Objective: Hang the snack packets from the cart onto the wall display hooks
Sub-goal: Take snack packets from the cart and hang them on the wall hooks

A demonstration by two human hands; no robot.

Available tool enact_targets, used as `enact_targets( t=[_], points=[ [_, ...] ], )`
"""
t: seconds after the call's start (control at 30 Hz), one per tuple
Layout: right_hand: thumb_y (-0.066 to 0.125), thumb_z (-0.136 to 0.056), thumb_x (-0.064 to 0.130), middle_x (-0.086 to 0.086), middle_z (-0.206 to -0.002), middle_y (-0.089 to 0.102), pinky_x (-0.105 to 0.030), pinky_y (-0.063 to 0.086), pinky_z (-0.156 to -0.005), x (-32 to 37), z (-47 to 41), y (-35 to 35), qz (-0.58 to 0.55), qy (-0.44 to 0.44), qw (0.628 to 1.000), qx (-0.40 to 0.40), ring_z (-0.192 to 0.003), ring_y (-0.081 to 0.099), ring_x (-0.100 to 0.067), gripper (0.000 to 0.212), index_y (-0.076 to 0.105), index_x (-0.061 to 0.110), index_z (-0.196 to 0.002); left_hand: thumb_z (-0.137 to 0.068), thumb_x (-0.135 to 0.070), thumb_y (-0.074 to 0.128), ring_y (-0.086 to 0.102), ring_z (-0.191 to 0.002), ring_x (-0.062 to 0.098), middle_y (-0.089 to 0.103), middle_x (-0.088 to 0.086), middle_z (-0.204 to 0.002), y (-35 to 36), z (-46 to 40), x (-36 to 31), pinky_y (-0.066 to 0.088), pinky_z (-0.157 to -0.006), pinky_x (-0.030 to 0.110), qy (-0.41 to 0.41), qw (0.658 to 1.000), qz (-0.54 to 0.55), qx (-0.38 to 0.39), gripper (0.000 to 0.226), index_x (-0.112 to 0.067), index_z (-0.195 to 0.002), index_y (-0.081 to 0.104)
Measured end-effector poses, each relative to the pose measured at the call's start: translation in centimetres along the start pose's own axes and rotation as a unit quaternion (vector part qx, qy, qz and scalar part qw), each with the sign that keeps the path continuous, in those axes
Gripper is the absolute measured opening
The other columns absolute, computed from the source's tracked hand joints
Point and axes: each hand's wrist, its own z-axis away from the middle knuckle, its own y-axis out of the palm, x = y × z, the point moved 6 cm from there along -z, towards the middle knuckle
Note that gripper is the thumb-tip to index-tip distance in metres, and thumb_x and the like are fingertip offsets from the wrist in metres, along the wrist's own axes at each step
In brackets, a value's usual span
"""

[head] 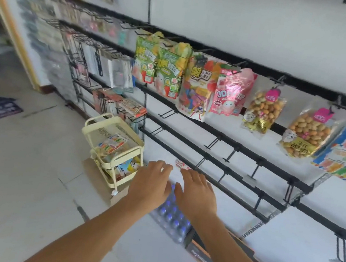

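Both hands, left (151,185) and right (197,193), are reaching out empty with fingers loosely spread, probably heading for the cart (112,144) to fetch another packet. Packets (111,145) are lying in its baskets beside the wall. Others (230,92) are already hanging along the upper rail, while the lower hooks (229,155) are waiting bare.

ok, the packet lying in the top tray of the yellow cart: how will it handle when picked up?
The packet is probably floppy: it looks like thin printed film, lying slanted in the cart tray. Likely light for its size, like the bags already hung on wall hooks. Film may be slick, so pinching the top edge seems safer.
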Motion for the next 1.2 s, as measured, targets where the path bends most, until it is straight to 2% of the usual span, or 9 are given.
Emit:
enact_targets(
  t=[0.1, 0.27, 0.37, 0.43, 0.6, 0.67, 0.77, 0.87, 1.2],
  points=[
    [0.039, -0.103, 0.036, 0.004, -0.149, 0.042, -0.033, 0.030, -0.110, 5.5, -3.0, 1.9, 0.006, -0.035, 0.999, 0.028, -0.138, 0.036, -0.020, 0.046, 0.037, 0.022, -0.147, -0.097, -0.035, 0.047, 0.051, -0.117, 0.021, 0.052, -0.003, -0.125, -0.6, 0.8, 6.5, 0.044, -0.083, 0.035, -0.032, 0.999, -0.016, -0.005, 0.036, -0.022, -0.131, 0.048],
    [0.041, -0.100, 0.035, 0.001, -0.142, 0.048, -0.035, 0.035, -0.105, 15.1, -7.1, 6.5, 0.020, -0.077, 0.994, 0.071, -0.131, 0.042, -0.022, 0.045, 0.041, 0.021, -0.143, -0.080, -0.036, 0.073, 0.065, -0.098, 0.026, 0.065, 0.003, -0.107, -1.4, 2.6, 18.4, 0.053, -0.068, 0.038, -0.103, 0.995, -0.011, 0.012, 0.037, -0.019, -0.112, 0.065],
    [0.041, -0.100, 0.034, -0.001, -0.143, 0.048, -0.037, 0.036, -0.106, 19.9, -8.8, 9.5, 0.023, -0.083, 0.992, 0.094, -0.131, 0.043, -0.024, 0.046, 0.041, 0.021, -0.144, -0.093, -0.034, 0.054, 0.053, -0.118, 0.025, 0.056, 0.004, -0.130, -0.8, 4.1, 24.2, 0.048, -0.083, 0.039, -0.126, 0.992, -0.004, 0.026, 0.040, -0.020, -0.130, 0.053],
    [0.040, -0.101, 0.034, -0.001, -0.146, 0.046, -0.037, 0.034, -0.107, 22.4, -9.9, 11.3, 0.025, -0.084, 0.990, 0.107, -0.134, 0.041, -0.024, 0.046, 0.040, 0.021, -0.146, -0.096, -0.032, 0.047, 0.047, -0.124, 0.023, 0.051, 0.002, -0.135, -0.7, 4.8, 27.6, 0.044, -0.089, 0.037, -0.137, 0.990, 0.005, 0.013, 0.040, -0.021, -0.134, 0.047],
    [0.041, -0.101, 0.035, -0.002, -0.149, 0.043, -0.039, 0.032, -0.109, 27.5, -12.6, 14.7, 0.037, -0.093, 0.983, 0.156, -0.139, 0.035, -0.023, 0.047, 0.038, 0.020, -0.145, -0.098, -0.030, 0.043, 0.050, -0.117, 0.021, 0.053, 0.000, -0.128, 0.0, 5.7, 34.1, 0.040, -0.083, 0.033, -0.166, 0.985, 0.015, 0.048, 0.034, -0.021, -0.130, 0.048],
    [0.042, -0.100, 0.035, -0.002, -0.145, 0.047, -0.040, 0.037, -0.106, 28.9, -14.2, 16.0, 0.045, -0.102, 0.981, 0.160, -0.135, 0.041, -0.025, 0.046, 0.041, 0.020, -0.143, -0.097, -0.029, 0.045, 0.050, -0.116, 0.022, 0.053, 0.001, -0.126, 1.0, 5.3, 36.5, 0.039, -0.082, 0.033, -0.186, 0.980, 0.031, 0.064, 0.030, -0.022, -0.126, 0.049],
    [0.042, -0.100, 0.036, -0.003, -0.138, 0.053, -0.040, 0.045, -0.098, 29.9, -16.8, 18.5, 0.072, -0.126, 0.975, 0.167, -0.128, 0.049, -0.026, 0.044, 0.045, 0.018, -0.140, -0.097, -0.029, 0.045, 0.049, -0.119, 0.024, 0.053, 0.003, -0.128, 2.9, 4.1, 39.4, 0.042, -0.089, 0.037, -0.209, 0.972, 0.045, 0.093, 0.032, -0.020, -0.127, 0.050],
    [0.040, -0.101, 0.036, -0.004, -0.144, 0.049, -0.040, 0.044, -0.103, 30.2, -19.8, 21.7, 0.078, -0.125, 0.969, 0.200, -0.133, 0.045, -0.025, 0.046, 0.041, 0.019, -0.144, -0.098, -0.029, 0.045, 0.051, -0.117, 0.024, 0.052, 0.004, -0.131, 5.1, 2.1, 41.9, 0.045, -0.087, 0.038, -0.213, 0.969, 0.041, 0.119, 0.038, -0.019, -0.134, 0.046],
    [0.042, -0.099, 0.036, -0.006, -0.140, 0.051, -0.041, 0.046, -0.097, 29.6, -31.3, 31.8, 0.044, -0.060, 0.948, 0.311, -0.128, 0.050, -0.027, 0.045, 0.040, 0.019, -0.141, -0.100, -0.033, 0.044, 0.052, -0.115, 0.023, 0.054, 0.004, -0.126, 11.7, -6.5, 50.3, 0.047, -0.090, 0.038, -0.227, 0.946, 0.050, 0.224, 0.039, -0.018, -0.136, 0.044]
  ],
)
